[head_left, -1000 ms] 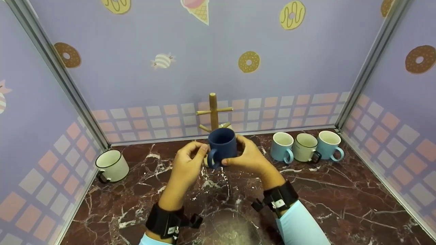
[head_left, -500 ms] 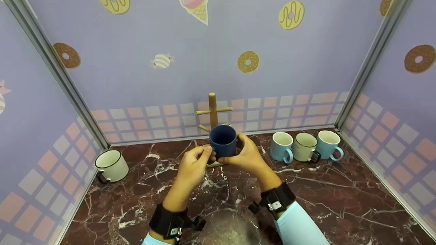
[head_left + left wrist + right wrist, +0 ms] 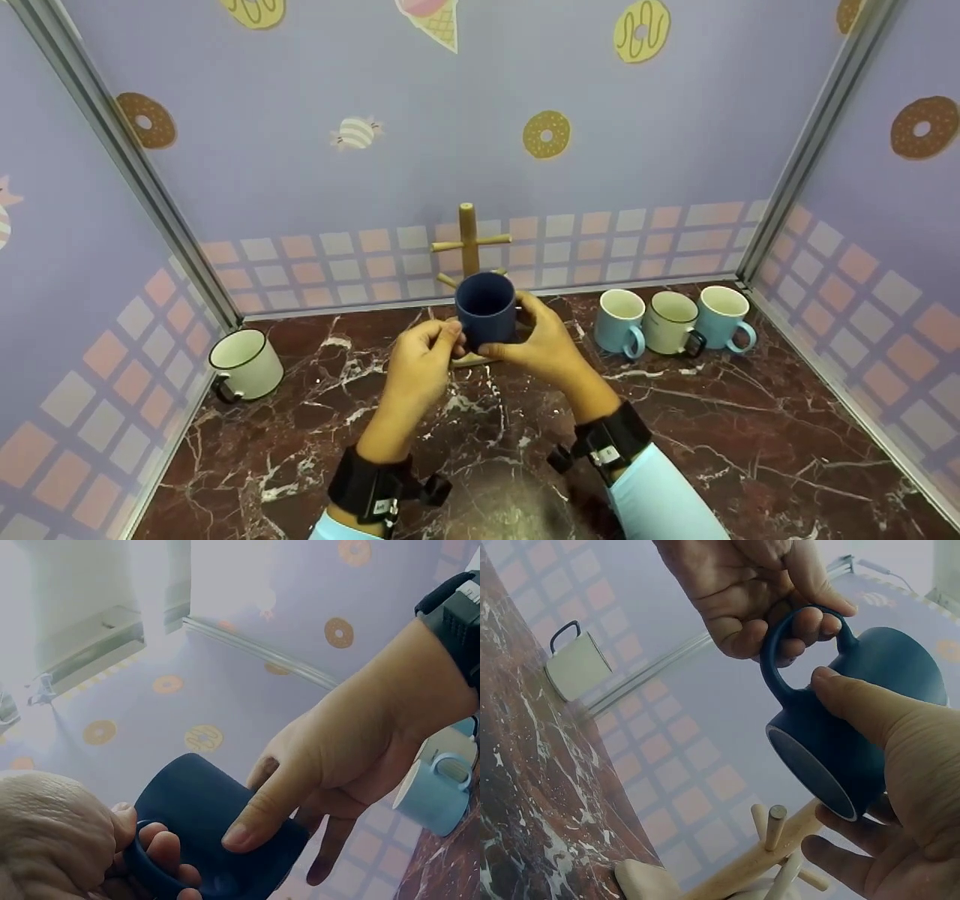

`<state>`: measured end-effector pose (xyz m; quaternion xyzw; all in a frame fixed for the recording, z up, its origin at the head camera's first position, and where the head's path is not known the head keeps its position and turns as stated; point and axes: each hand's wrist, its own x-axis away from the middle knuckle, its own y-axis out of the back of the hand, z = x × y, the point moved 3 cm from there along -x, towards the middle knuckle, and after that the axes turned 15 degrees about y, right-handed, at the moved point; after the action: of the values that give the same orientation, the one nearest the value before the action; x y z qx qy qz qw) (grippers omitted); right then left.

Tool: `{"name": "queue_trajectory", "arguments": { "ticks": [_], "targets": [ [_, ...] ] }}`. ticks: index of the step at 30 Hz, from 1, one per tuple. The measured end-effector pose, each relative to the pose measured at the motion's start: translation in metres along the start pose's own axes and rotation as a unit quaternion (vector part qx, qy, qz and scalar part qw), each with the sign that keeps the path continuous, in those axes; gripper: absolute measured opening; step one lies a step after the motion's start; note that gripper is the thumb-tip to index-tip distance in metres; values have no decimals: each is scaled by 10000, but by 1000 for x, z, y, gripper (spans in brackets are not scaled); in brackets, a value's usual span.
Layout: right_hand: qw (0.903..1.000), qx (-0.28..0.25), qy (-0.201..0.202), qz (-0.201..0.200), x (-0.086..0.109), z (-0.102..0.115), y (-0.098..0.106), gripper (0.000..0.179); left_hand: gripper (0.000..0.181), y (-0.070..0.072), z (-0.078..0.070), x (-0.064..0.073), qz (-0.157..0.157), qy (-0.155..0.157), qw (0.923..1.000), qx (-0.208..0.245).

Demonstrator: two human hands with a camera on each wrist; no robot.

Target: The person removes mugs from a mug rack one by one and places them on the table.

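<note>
A dark blue mug [image 3: 486,309] is held up in front of the wooden mug tree [image 3: 469,251], its open top facing upward. My left hand [image 3: 421,367] grips the mug's handle, fingers passed through the loop, as the left wrist view shows on the handle [image 3: 146,862]. From the other side my right hand [image 3: 541,337] holds the mug's body, thumb on the near side and fingers behind. In the right wrist view the mug's underside [image 3: 810,772] shows, with the mug tree's pegs [image 3: 776,825] below it.
At the left stands a white mug [image 3: 247,366] with a black handle. To the right, a light blue mug [image 3: 619,324], another white mug [image 3: 672,324] and a second light blue mug [image 3: 724,319] stand in a row on the dark marbled table [image 3: 480,465]. Patterned walls enclose the table.
The left hand moved from beside the handle to grip it. The mug rose slightly and its handle turned toward the left hand. The right hand kept its hold; the standing mugs stayed put.
</note>
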<state>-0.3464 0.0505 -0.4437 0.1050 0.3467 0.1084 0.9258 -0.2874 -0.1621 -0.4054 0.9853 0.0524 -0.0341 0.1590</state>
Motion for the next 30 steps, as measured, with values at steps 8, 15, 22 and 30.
{"name": "queue_trajectory", "arguments": {
  "ticks": [8,15,22,30],
  "targets": [
    [9949,530,558,653,1,15,-2,70,32,32,2,-8,-206,343,9988,272],
    [9792,1375,980,1128,4,23,-11,52,30,70,16,-21,-1116,728,9910,105],
    [9648,1632,855,1874,13,25,-32,50,35,110,46,-34,-1932,858,9774,91],
    [9348,2135,929,2682,23,24,-55,67,38,146,85,-44,-2146,1450,9652,360]
  ]
}}
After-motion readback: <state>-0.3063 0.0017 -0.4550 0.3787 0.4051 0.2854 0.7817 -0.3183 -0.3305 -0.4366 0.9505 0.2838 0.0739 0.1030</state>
